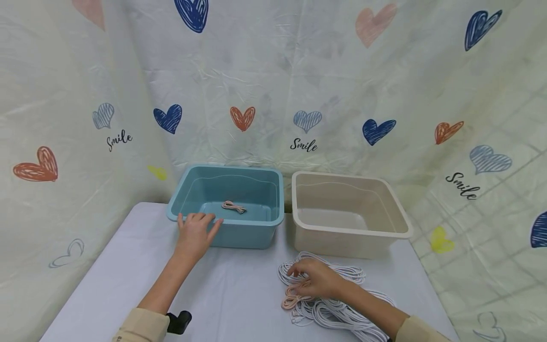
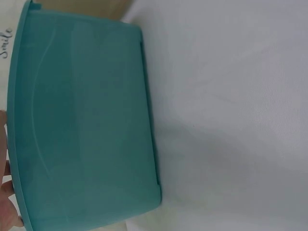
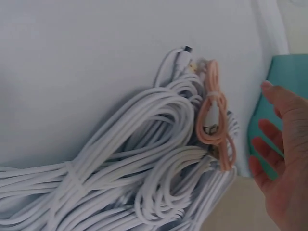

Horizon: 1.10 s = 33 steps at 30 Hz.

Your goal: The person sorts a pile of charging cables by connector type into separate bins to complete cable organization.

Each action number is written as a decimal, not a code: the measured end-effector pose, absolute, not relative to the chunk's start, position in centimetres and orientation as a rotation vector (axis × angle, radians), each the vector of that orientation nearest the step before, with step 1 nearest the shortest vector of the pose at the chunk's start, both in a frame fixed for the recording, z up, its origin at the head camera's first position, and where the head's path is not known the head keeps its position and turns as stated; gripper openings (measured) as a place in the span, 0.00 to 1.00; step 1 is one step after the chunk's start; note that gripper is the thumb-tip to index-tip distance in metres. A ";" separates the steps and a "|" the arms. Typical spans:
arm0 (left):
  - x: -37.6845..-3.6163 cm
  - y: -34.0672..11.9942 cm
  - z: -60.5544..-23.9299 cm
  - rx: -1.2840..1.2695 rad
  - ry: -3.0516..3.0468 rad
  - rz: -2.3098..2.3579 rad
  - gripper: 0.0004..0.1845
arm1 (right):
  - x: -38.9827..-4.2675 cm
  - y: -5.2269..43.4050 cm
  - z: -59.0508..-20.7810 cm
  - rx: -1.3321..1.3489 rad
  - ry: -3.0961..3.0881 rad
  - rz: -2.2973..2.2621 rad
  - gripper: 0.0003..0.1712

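The person's left hand (image 1: pixel 194 232) rests on the front rim of the blue tub (image 1: pixel 231 232). Its fingers are straight and a little spread, lying over the edge, so it seems to be keeping the tub from sliding. One pink cord (image 1: pixel 233 206) already lies coiled on the floor of that tub. Just beside it stands a tan tub (image 1: pixel 399 223), with nothing to be seen inside.

The right hand (image 1: pixel 314 280) is down on a heap of cords on the white table (image 1: pixel 239 294), in front of the tan tub. Most of the heap is white cords (image 1: pixel 342 313). Another pink cord (image 3: pixel 215 122) lies on top at the near left edge of the heap, tied in a small bundle. In the head view the fingertips bend down and touch the cords right by that pink bundle. In the right wrist view the fingers look loose and a little spread, and they do not pinch anything yet.

It looks like the sorting step, with the pink bundle being picked out. The next move likely calls for pinching only the pink bundle, lifting it free of the white loops without dragging them, and carrying it left over the blue rim.
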<state>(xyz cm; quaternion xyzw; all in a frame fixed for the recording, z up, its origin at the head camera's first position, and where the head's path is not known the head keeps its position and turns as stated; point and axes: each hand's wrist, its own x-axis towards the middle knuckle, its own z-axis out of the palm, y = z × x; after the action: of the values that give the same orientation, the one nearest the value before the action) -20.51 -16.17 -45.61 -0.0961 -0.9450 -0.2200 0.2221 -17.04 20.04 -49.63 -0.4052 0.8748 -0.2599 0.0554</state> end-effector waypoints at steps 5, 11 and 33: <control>-20.6 -16.2 -45.6 -0.269 -2.604 -0.602 0.14 | -17.0 20.2 -50.4 -1.157 2.581 -0.814 0.17; -20.8 -16.3 -45.7 -0.274 -2.589 -0.595 0.14 | -17.2 20.2 -51.3 -1.144 2.550 -0.768 0.17; -20.8 -16.2 -46.1 -0.277 -2.582 -0.604 0.14 | -16.8 20.1 -53.0 -1.250 2.691 -0.641 0.08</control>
<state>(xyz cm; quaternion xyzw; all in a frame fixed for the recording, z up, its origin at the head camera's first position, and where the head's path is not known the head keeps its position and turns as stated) -20.80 -16.21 -46.06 -0.1009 -0.9412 -0.2201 0.2357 -16.81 20.13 -53.03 -0.4111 0.8853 -0.2108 0.0532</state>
